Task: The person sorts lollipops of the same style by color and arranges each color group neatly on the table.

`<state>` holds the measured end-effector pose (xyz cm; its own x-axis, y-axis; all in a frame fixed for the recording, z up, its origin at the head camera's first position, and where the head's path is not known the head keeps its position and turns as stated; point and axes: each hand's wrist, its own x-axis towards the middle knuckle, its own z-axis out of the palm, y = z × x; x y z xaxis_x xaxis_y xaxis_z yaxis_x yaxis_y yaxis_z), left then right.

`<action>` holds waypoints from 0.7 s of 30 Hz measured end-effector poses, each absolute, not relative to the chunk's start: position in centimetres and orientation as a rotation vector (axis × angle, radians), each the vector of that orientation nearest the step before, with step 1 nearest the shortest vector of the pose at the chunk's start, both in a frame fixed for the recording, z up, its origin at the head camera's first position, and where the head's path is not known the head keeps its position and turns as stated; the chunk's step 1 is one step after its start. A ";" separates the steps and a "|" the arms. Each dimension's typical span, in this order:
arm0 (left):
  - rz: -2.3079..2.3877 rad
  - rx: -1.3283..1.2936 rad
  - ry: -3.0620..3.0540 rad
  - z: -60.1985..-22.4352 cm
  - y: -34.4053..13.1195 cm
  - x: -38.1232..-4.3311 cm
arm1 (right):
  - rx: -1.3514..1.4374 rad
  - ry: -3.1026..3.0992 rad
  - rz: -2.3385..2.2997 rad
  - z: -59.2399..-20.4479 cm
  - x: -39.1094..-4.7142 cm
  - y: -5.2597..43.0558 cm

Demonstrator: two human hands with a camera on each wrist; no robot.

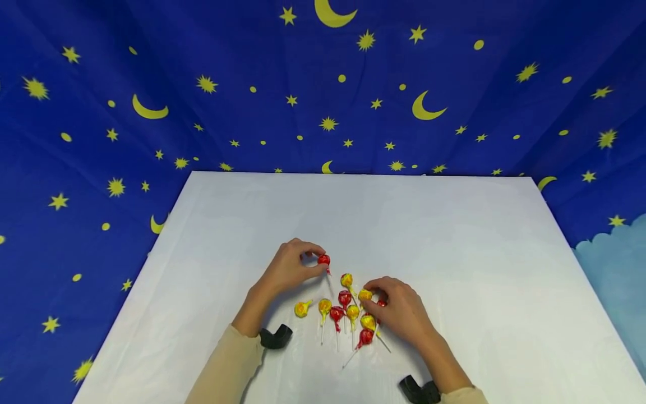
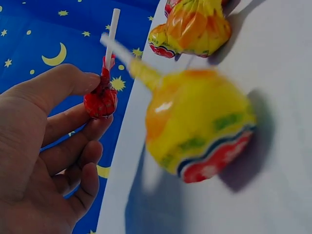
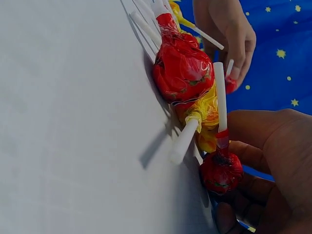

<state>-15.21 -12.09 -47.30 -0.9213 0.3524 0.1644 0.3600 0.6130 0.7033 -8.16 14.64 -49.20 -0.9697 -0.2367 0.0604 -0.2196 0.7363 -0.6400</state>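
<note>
In the head view my left hand (image 1: 295,264) pinches a red lollipop (image 1: 324,260) by its wrapped head between thumb and fingers, above the table. The left wrist view shows that red lollipop (image 2: 101,100) with its white stick pointing up. My right hand (image 1: 401,308) is at the right edge of the lollipop group, its thumb and index fingertips around a yellow lollipop (image 1: 365,295). Another red lollipop (image 1: 382,303) lies close under that hand, partly hidden; in the right wrist view this red lollipop (image 3: 222,173) stands before the fingers. Contact on the yellow one is partly covered.
Several red and yellow lollipops lie between the hands, including a yellow lollipop (image 1: 303,308) at the left and a red lollipop (image 1: 365,337) nearest the front. They lie on a white table (image 1: 429,224). A blue cloth (image 1: 252,118) with stars and moons hangs behind it.
</note>
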 end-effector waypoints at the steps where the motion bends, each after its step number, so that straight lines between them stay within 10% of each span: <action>1: -1.239 -0.613 -2.811 -47.4 -12.0 -15.4 | -0.383 2.902 -1.062 -49.2 -8.2 14.6; 21: -1.177 -0.678 -2.882 -47.0 -10.3 -19.7 | -0.363 2.932 -1.019 -49.3 -8.1 14.4</action>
<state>-19.69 -10.30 -46.98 -0.9084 0.4012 0.1173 0.3686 0.6365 0.6775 -8.10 14.42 -49.28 -0.9729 -0.2233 0.0604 -0.2126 0.7606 -0.6134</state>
